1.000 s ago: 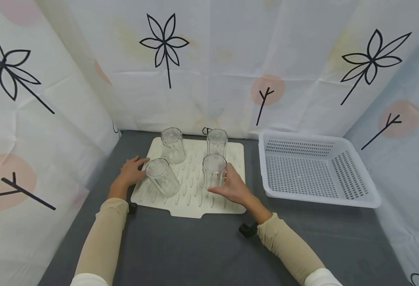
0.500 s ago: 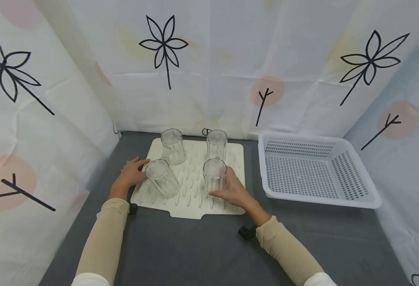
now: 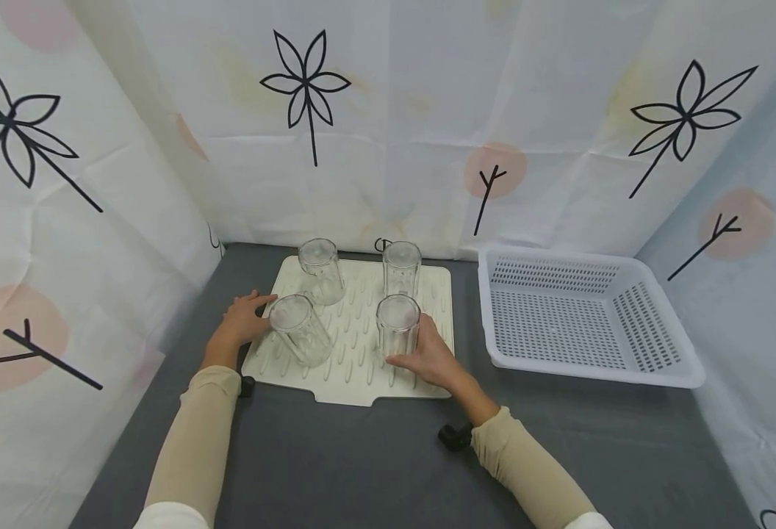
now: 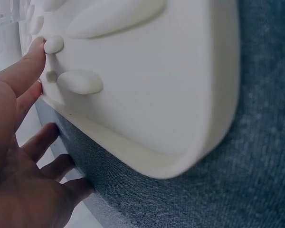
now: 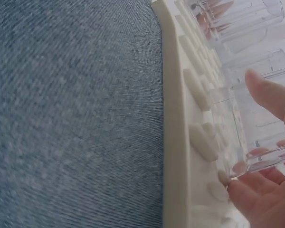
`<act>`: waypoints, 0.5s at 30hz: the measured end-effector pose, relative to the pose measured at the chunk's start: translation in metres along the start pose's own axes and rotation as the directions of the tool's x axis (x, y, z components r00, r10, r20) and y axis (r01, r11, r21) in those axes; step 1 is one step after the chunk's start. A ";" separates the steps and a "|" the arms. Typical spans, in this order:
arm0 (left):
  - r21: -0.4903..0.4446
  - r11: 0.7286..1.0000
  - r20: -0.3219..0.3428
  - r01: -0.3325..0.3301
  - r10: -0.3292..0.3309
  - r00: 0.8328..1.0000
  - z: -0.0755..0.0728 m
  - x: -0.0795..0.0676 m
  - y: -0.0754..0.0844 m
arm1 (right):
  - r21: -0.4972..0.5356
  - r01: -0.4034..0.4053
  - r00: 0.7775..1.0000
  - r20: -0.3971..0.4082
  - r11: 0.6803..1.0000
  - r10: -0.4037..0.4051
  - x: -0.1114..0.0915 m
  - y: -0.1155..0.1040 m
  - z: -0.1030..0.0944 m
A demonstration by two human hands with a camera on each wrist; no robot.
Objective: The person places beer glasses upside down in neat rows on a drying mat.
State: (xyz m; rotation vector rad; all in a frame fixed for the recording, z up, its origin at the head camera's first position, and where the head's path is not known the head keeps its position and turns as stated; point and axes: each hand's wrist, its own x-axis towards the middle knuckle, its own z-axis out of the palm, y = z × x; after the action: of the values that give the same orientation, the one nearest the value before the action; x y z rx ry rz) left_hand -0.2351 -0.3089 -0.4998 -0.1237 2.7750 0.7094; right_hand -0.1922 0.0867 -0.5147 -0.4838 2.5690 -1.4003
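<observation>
A cream drying mat (image 3: 355,386) with raised ridges lies on the dark table. My right hand (image 3: 433,356) holds a clear drinking glass (image 3: 397,325) at the mat's front right, thumb on the near side and fingers around the far side. In the right wrist view the glass (image 5: 266,123) stands low over the ridges. At the mat's left edge is my left hand (image 3: 242,322), fingers spread, near the front left glass (image 3: 302,330). Its thumb (image 4: 31,66) touches a bump on the mat in the left wrist view, and it holds nothing.
Two more glasses stand at the back of the mat, one at back left (image 3: 322,272) and one at back right (image 3: 402,268). To the right sits a white perforated plastic basket (image 3: 593,375). Patterned white curtains (image 3: 414,110) close off the back and sides.
My right hand has brought the glass slightly down and toward me, then it stays almost in place over the last half second. The left hand has not moved.
</observation>
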 end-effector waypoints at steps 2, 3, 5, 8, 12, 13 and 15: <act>0.003 1.000 0.000 -0.003 0.003 1.000 -0.001 0.000 0.001 | 0.005 -0.004 1.000 0.000 1.000 0.004 0.000 -0.002 -0.001; 0.002 1.000 0.000 -0.003 0.003 1.000 -0.001 0.000 0.001 | 0.003 -0.005 1.000 0.000 1.000 0.005 0.000 -0.003 -0.001; 0.001 1.000 0.002 -0.005 0.005 1.000 -0.001 -0.001 0.002 | -0.004 -0.006 1.000 0.002 1.000 0.006 0.000 -0.005 -0.002; -0.004 1.000 -0.003 -0.009 0.009 1.000 -0.001 -0.001 0.002 | 0.003 -0.009 1.000 0.010 1.000 0.009 -0.001 -0.008 -0.004; 0.004 1.000 -0.006 -0.012 0.012 1.000 -0.001 -0.003 0.003 | 0.032 -0.011 0.999 0.034 0.999 0.010 -0.003 -0.014 -0.007; 0.007 1.000 -0.005 -0.013 0.013 1.000 -0.001 -0.003 0.003 | 0.029 -0.013 0.999 0.040 1.000 0.011 -0.004 -0.015 -0.008; 0.014 1.000 -0.003 -0.015 0.016 1.000 -0.002 -0.005 0.003 | 0.019 -0.002 0.999 0.053 1.000 0.001 -0.005 -0.021 -0.011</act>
State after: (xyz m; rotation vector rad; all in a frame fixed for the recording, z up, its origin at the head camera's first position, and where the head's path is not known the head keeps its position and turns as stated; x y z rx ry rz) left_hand -0.2317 -0.3067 -0.4954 -0.1005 2.7859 0.6940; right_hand -0.1871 0.0870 -0.4912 -0.5087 2.5110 -1.3911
